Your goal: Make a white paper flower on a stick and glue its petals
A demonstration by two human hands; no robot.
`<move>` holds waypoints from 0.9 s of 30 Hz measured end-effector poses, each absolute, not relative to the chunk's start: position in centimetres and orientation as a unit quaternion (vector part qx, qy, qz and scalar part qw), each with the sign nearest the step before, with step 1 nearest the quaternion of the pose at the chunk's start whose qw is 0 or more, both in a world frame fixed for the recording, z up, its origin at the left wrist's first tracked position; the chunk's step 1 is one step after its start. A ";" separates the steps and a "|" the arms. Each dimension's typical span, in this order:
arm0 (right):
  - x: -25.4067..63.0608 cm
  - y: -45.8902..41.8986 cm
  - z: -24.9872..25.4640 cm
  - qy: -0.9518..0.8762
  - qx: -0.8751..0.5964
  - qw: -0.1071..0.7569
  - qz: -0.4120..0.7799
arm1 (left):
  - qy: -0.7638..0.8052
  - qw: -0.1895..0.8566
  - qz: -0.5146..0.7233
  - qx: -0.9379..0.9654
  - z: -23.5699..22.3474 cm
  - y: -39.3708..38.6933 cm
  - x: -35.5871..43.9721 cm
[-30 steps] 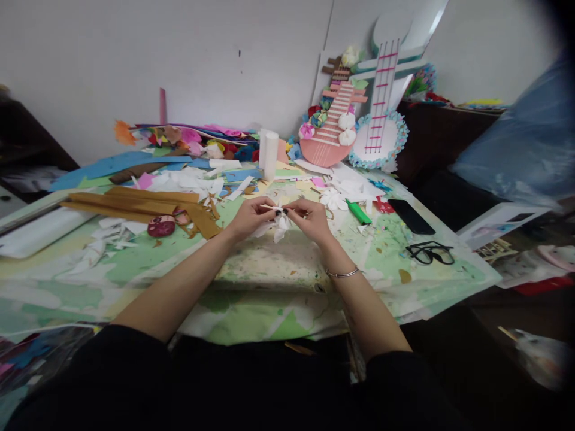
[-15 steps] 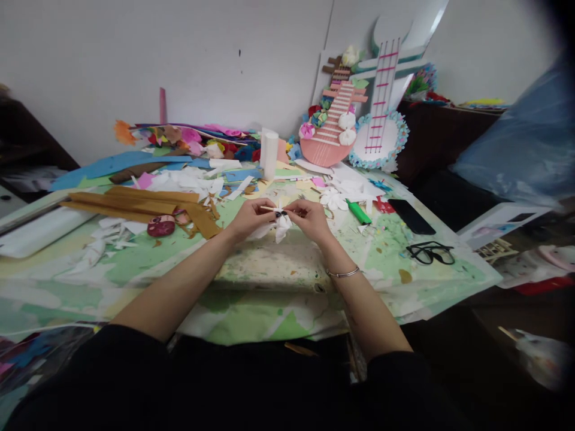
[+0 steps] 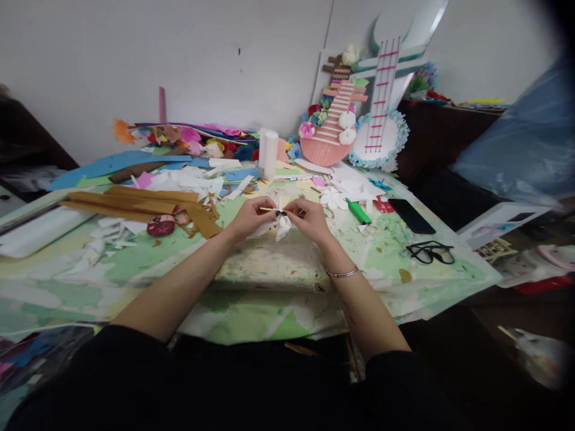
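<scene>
In front of me, above the table's near part, my left hand (image 3: pixel 250 220) and my right hand (image 3: pixel 311 219) meet fingertip to fingertip. Between them is a piece of white crepe paper (image 3: pixel 283 230), crumpled, with one end hanging below the fingers and another sticking up. A thin pale stick (image 3: pixel 268 209) runs across at the left fingers. Both hands are closed in a pinch on the paper; the exact grip on the stick is partly hidden. A white paper flower (image 3: pixel 333 199) lies just beyond my right hand.
A green glue bottle (image 3: pixel 358 212), a black phone (image 3: pixel 411 216) and glasses (image 3: pixel 431 252) lie to the right. Brown paper strips (image 3: pixel 135 201) and a dark red object (image 3: pixel 160 225) are at left. Decorated cardboard instruments (image 3: pixel 330 140) lean on the wall behind a white roll (image 3: pixel 269 154).
The white paper between my fingers has shifted slightly, and its upper end now stands up more visibly. My hands stay in nearly the same place.
</scene>
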State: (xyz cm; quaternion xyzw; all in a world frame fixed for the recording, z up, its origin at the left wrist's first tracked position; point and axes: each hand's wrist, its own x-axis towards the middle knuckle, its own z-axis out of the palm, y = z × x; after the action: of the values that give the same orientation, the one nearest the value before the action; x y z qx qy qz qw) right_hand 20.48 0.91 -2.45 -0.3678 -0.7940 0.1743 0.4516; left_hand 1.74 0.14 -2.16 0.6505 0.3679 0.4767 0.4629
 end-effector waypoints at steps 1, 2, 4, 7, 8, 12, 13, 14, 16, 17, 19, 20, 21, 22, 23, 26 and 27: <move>20.5 0.9 -2.4 -0.800 -0.371 0.442 0.162 | 0.369 0.457 0.479 0.652 -2.2 0.2 1.7; 20.5 0.8 -2.3 -0.806 -0.375 0.433 0.151 | 0.370 0.452 0.482 0.653 -2.2 0.2 1.7; 20.6 0.7 -2.1 -0.810 -0.386 0.419 0.136 | 0.368 0.447 0.485 0.655 -2.2 0.3 1.6; 20.6 0.6 -1.9 -0.815 -0.401 0.399 0.127 | 0.360 0.453 0.480 0.659 -2.3 0.3 1.5; 20.6 0.6 -1.9 -0.816 -0.404 0.393 0.125 | 0.357 0.456 0.478 0.660 -2.3 0.2 1.5; 20.6 0.5 -1.8 -0.819 -0.413 0.382 0.117 | 0.354 0.458 0.474 0.663 -2.4 0.3 1.4; 20.6 0.5 -1.8 -0.818 -0.414 0.381 0.116 | 0.353 0.457 0.474 0.665 -2.5 0.3 1.4; 20.6 0.5 -1.8 -0.817 -0.416 0.382 0.116 | 0.351 0.457 0.472 0.667 -2.5 0.3 1.4; 20.7 0.6 -1.9 -0.812 -0.422 0.386 0.117 | 0.349 0.456 0.472 0.669 -2.6 0.3 1.4; 20.7 0.6 -1.9 -0.808 -0.426 0.389 0.119 | 0.348 0.455 0.473 0.669 -2.5 0.3 1.4; 20.7 0.7 -2.0 -0.799 -0.434 0.396 0.126 | 0.345 0.457 0.473 0.669 -2.5 0.3 1.4; 20.7 0.7 -2.0 -0.795 -0.439 0.399 0.130 | 0.343 0.461 0.472 0.669 -2.5 0.3 1.4; 20.7 0.7 -2.0 -0.790 -0.444 0.401 0.134 | 0.341 0.466 0.470 0.667 -2.4 0.3 1.4; 20.7 0.7 -2.0 -0.786 -0.450 0.402 0.136 | 0.341 0.473 0.466 0.666 -2.4 0.3 1.4; 20.7 0.7 -2.0 -0.783 -0.454 0.403 0.137 | 0.342 0.480 0.462 0.663 -2.4 0.2 1.4; 20.7 0.7 -1.9 -0.778 -0.460 0.404 0.141 | 0.346 0.489 0.456 0.658 -2.3 0.3 1.4; 20.7 0.7 -1.9 -0.777 -0.460 0.405 0.143 | 0.346 0.490 0.456 0.657 -2.3 0.3 1.4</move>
State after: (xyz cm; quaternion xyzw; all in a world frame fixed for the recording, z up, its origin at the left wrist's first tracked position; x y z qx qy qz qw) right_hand 20.74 0.72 -1.93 -0.4603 -0.7771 0.1425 0.4049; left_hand 1.40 0.30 -2.34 0.6572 0.3459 0.4562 0.4902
